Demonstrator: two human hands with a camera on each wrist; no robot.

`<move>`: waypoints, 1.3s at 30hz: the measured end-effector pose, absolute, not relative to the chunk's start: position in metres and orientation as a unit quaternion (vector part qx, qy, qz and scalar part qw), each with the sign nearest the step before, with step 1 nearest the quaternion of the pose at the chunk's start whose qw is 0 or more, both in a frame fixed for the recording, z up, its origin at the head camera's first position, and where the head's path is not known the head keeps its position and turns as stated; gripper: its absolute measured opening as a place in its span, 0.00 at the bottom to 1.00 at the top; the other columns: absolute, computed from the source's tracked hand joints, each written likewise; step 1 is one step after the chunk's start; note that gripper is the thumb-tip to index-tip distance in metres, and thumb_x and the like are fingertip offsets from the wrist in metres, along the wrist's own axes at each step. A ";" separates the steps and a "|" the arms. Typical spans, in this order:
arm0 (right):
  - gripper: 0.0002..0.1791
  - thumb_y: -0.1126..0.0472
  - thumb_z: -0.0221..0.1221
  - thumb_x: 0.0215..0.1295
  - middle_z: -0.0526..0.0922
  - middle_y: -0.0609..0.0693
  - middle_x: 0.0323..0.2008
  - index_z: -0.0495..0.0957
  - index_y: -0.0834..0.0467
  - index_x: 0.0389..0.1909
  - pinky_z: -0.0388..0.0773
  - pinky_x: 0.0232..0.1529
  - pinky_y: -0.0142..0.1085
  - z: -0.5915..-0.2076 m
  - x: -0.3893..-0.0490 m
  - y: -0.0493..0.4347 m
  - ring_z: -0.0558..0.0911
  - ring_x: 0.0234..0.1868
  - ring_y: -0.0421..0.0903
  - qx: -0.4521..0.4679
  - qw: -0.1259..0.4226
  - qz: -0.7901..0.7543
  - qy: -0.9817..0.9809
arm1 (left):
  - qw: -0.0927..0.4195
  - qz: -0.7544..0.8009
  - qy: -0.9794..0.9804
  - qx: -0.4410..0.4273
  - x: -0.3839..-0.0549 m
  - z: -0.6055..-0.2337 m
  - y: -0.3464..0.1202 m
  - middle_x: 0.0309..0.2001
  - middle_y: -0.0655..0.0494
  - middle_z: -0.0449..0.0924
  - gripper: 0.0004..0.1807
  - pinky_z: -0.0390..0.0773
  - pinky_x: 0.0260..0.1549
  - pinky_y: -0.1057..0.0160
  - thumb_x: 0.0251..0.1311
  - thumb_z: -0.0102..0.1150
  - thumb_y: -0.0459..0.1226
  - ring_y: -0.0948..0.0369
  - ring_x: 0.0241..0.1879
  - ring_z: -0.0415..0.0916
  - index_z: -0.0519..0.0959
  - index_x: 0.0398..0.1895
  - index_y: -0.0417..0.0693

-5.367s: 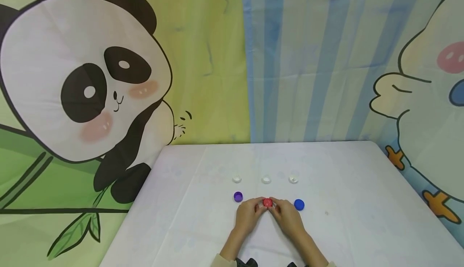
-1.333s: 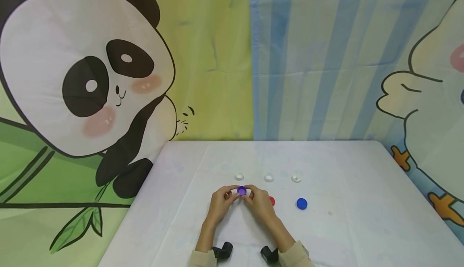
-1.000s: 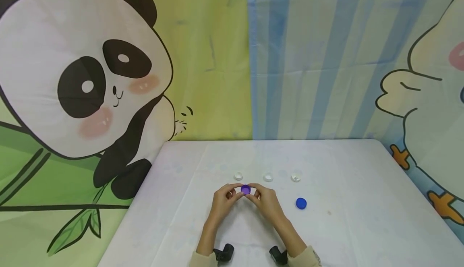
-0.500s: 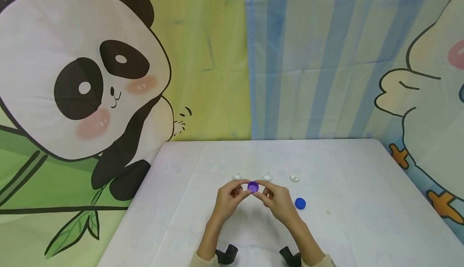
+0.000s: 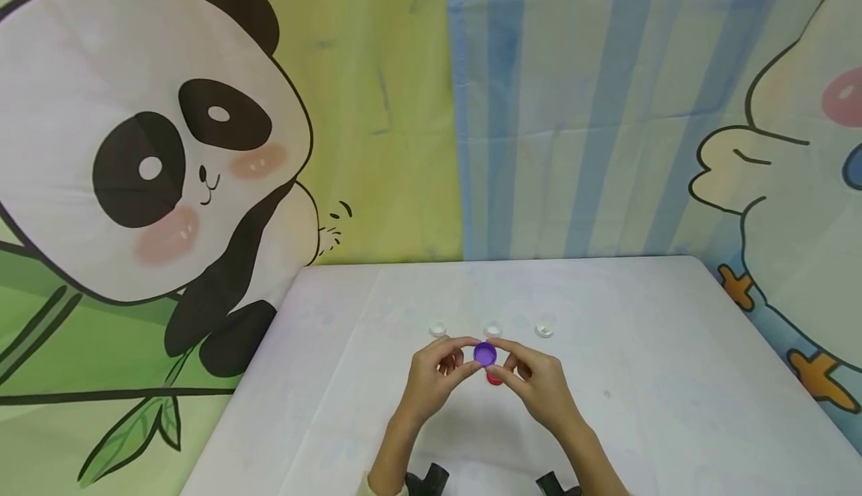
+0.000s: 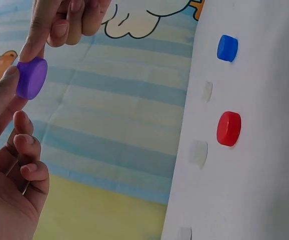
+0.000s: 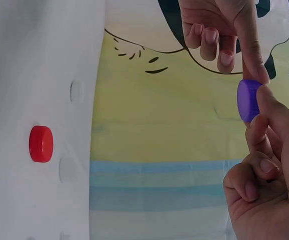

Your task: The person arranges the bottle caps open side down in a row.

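A purple bottle cap (image 5: pixel 485 354) is pinched between both hands, raised above the table with its hollow side facing the head camera. My left hand (image 5: pixel 434 376) holds it by the left edge with thumb and index finger, and my right hand (image 5: pixel 539 385) grips the right edge the same way. The other fingers of both hands are curled loosely. Below the purple cap a red bottle cap (image 5: pixel 494 378) lies on the table, partly covered by the right thumb. A blue bottle cap (image 6: pixel 228 48) shows in the left wrist view; in the head view the right hand hides it.
Behind the hands, three whitish caps sit in a row: a left one (image 5: pixel 438 329), a middle one (image 5: pixel 493 329) and a right one (image 5: pixel 544 330). The white table (image 5: pixel 640 406) ends at a cartoon-printed curtain (image 5: pixel 377 107). Black camera mounts are on both wrists.
Earlier both hands were at the red cap on the table. Since then they have taken the purple cap from the left, lifted it and carried it right, over the red one.
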State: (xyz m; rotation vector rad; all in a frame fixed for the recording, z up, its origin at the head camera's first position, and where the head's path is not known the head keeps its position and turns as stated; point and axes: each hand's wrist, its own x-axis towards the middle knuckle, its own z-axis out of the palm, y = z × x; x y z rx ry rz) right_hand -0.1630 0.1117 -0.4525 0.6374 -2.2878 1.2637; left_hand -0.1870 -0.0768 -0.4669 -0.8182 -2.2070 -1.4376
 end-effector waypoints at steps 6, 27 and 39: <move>0.19 0.64 0.65 0.49 0.70 0.37 0.17 0.78 0.53 0.44 0.56 0.14 0.24 -0.453 -0.157 0.114 0.57 0.16 0.32 0.236 0.228 0.472 -0.818 | 0.191 -0.511 -0.785 -0.294 -0.181 -0.465 -0.073 0.22 0.62 0.70 0.14 0.66 0.17 0.72 0.51 0.62 0.41 0.69 0.21 0.62 0.79 0.43 0.54; 0.23 0.68 0.68 0.41 0.71 0.38 0.18 0.79 0.56 0.44 0.57 0.18 0.21 -0.466 -0.158 0.118 0.61 0.19 0.33 0.282 0.283 0.473 -0.785 | 0.075 -0.597 -0.774 -0.196 -0.160 -0.430 -0.071 0.22 0.57 0.73 0.11 0.68 0.19 0.70 0.56 0.58 0.40 0.67 0.21 0.65 0.80 0.41 0.48; 0.22 0.68 0.68 0.41 0.71 0.40 0.18 0.79 0.57 0.43 0.57 0.21 0.18 -0.474 -0.162 0.118 0.60 0.20 0.31 0.290 0.294 0.457 -0.788 | -0.025 -0.617 -0.774 -0.143 -0.173 -0.460 -0.073 0.30 0.59 0.78 0.12 0.68 0.22 0.70 0.52 0.59 0.48 0.67 0.24 0.66 0.82 0.36 0.55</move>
